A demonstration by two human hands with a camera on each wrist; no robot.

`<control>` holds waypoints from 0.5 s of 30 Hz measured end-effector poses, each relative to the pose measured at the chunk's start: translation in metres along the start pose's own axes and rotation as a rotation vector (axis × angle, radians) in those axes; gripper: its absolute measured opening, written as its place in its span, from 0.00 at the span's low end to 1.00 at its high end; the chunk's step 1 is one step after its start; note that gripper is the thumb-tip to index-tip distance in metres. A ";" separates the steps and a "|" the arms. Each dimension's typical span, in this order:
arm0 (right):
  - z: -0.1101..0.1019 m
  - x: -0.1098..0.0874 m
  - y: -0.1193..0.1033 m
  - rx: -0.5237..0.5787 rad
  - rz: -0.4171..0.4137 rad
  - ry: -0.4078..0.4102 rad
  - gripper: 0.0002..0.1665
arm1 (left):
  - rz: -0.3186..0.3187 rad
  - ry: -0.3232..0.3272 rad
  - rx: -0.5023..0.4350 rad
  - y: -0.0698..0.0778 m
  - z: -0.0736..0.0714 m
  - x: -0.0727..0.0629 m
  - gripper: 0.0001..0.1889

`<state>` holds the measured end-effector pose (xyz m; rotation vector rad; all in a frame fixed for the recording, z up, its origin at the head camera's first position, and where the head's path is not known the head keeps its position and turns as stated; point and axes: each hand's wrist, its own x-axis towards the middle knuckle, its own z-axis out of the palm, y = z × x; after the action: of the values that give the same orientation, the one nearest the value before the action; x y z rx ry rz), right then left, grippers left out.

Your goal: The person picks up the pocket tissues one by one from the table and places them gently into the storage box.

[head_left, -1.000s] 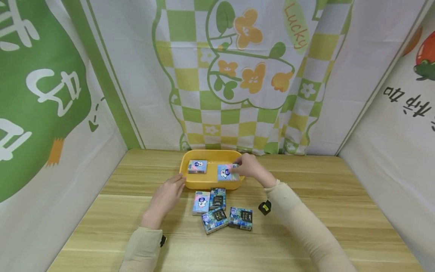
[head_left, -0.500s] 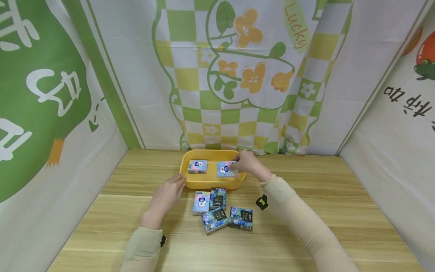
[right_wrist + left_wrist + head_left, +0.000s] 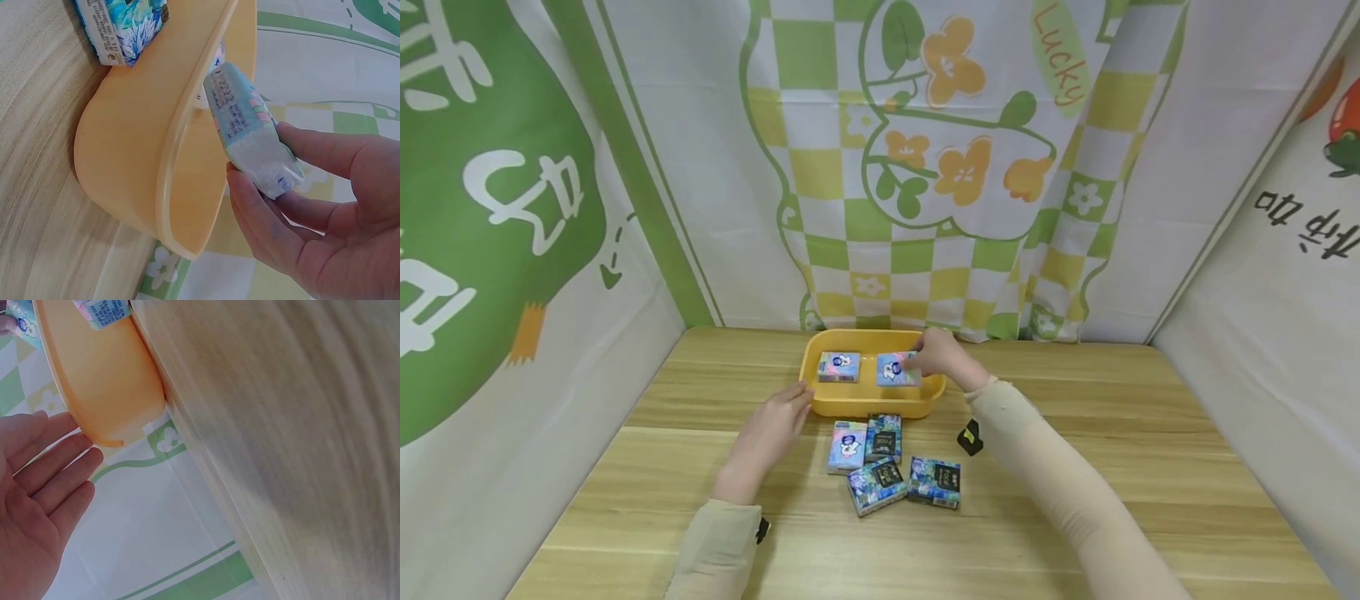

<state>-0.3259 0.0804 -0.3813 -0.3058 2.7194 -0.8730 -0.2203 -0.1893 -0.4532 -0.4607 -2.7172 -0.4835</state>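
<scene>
My right hand (image 3: 947, 356) pinches a pink-and-blue tissue pack (image 3: 891, 370) between thumb and fingers, over the right half of a yellow plastic basin (image 3: 872, 408). In the right wrist view the pack (image 3: 247, 131) is tilted, at the basin's open mouth. Another pink-and-blue tissue pack (image 3: 838, 367) lies inside the basin on the left. My left hand (image 3: 769, 433) is at the basin's left end. Its fairly straight fingers (image 3: 62, 462) touch the rim in the left wrist view.
On the wooden table (image 3: 1052, 517) before the basin lie a pink-and-blue tissue pack (image 3: 847, 447) and three dark blue floral ones, one of them at the right (image 3: 935, 482). A patterned curtain (image 3: 940, 275) hangs behind the table.
My right hand has moved slightly left and farther back over the basin, carrying the tissue pack. My left hand has stayed at the basin's left end.
</scene>
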 end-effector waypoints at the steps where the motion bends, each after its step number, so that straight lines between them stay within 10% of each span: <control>1: 0.000 0.001 0.000 -0.005 0.006 -0.001 0.21 | 0.004 0.002 0.002 0.000 0.000 0.000 0.15; 15: 0.009 0.018 0.001 0.005 0.049 -0.001 0.14 | 0.004 0.007 0.002 -0.001 0.001 0.000 0.15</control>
<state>-0.3401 0.0719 -0.3924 -0.2375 2.7109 -0.8656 -0.2211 -0.1902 -0.4542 -0.4633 -2.7094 -0.4809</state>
